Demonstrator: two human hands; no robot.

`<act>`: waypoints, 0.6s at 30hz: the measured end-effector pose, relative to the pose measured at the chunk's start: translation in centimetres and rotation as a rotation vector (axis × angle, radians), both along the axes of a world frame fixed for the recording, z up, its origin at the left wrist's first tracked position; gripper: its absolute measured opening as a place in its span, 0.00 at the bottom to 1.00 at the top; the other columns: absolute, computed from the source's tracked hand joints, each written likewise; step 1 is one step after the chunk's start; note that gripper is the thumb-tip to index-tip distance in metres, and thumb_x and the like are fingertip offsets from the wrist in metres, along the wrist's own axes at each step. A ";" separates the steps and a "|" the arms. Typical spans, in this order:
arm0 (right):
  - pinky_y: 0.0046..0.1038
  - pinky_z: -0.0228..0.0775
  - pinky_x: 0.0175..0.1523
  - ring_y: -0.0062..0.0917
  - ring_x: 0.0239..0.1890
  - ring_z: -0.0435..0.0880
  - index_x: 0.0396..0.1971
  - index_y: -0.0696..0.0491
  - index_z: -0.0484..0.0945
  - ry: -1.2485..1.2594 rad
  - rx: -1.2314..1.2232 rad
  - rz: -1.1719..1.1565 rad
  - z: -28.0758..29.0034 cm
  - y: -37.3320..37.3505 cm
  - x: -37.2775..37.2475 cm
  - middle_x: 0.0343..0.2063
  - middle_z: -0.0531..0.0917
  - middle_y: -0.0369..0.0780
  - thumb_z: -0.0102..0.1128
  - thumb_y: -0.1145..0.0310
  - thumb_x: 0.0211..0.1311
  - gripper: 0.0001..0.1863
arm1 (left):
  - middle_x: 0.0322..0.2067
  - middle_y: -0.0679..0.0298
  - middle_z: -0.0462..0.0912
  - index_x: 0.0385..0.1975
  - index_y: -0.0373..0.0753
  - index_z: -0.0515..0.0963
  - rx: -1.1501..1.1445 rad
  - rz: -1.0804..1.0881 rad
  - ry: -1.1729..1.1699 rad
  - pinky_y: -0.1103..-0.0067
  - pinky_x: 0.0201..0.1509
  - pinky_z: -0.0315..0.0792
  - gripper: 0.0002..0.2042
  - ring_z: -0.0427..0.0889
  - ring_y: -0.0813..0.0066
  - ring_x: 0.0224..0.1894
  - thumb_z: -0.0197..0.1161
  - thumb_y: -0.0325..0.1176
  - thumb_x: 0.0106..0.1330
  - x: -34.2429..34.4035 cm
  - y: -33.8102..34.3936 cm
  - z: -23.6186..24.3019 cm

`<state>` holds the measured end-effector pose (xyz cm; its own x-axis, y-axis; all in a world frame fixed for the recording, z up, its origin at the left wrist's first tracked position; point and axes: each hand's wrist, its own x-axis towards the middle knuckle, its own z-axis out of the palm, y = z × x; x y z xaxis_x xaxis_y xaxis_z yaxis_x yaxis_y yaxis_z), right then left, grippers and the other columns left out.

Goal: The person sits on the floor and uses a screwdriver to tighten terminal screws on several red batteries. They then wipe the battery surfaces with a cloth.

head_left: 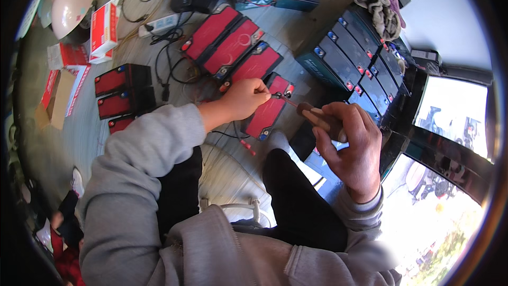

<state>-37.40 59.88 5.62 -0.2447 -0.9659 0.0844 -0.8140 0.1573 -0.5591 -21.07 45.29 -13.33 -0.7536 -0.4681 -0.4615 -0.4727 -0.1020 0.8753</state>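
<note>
My left hand (pixel 244 98) is closed in a pinch over the upper end of a red-topped battery (pixel 268 112). Beside its fingertips shows a small dark piece (pixel 276 95), too small to name for sure. My right hand (pixel 352 140) wraps around the brownish handle of a screwdriver (pixel 324 122). Its thin reddish shaft points left to the battery's terminal (pixel 289 90), near my left fingertips; whether the tip touches cannot be made out. Other red-topped batteries (pixel 219 47) lie in a row just beyond my left hand.
Several black batteries (pixel 344 55) stand grouped at the right. Smaller red-topped batteries (pixel 114 95), red-white boxes (pixel 103 29) and a power strip (pixel 161 23) lie left among cables (pixel 168 63). A red-tipped lead (pixel 247 147) lies near my foot. Another person's shoe (pixel 78 181) shows lower left.
</note>
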 end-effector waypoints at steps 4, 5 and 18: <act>0.34 0.73 0.35 0.36 0.29 0.80 0.40 0.53 0.79 -0.099 -0.090 0.275 -0.4 -1.6 3.2 0.28 0.80 0.40 0.72 0.67 0.49 0.18 | 0.27 0.74 0.72 0.39 0.38 0.75 0.259 0.089 -0.073 0.83 0.29 0.62 0.07 0.67 0.87 0.27 0.60 0.33 0.69 9.1 -1.7 2.3; 0.35 0.73 0.35 0.36 0.30 0.80 0.41 0.53 0.79 -0.126 -0.129 0.368 -1.3 -2.3 4.4 0.29 0.79 0.39 0.72 0.66 0.50 0.18 | 0.26 0.74 0.71 0.39 0.38 0.74 0.321 0.135 -0.073 0.84 0.26 0.60 0.06 0.66 0.88 0.26 0.60 0.34 0.70 11.5 -2.0 2.3; 0.38 0.77 0.40 0.43 0.35 0.83 0.46 0.56 0.77 -0.339 0.128 0.064 -17.8 -8.1 14.0 0.32 0.81 0.48 0.64 0.64 0.61 0.17 | 0.21 0.69 0.70 0.38 0.39 0.73 0.409 0.896 -0.081 0.81 0.17 0.59 0.05 0.66 0.80 0.17 0.60 0.31 0.68 20.2 -6.1 -16.8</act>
<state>-23.42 51.82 -12.20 -0.1772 -0.9776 -0.1137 -0.5965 0.1986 -0.7777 -0.87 39.19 -30.14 -0.1575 -0.6430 -0.7495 -0.1299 -0.7389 0.6612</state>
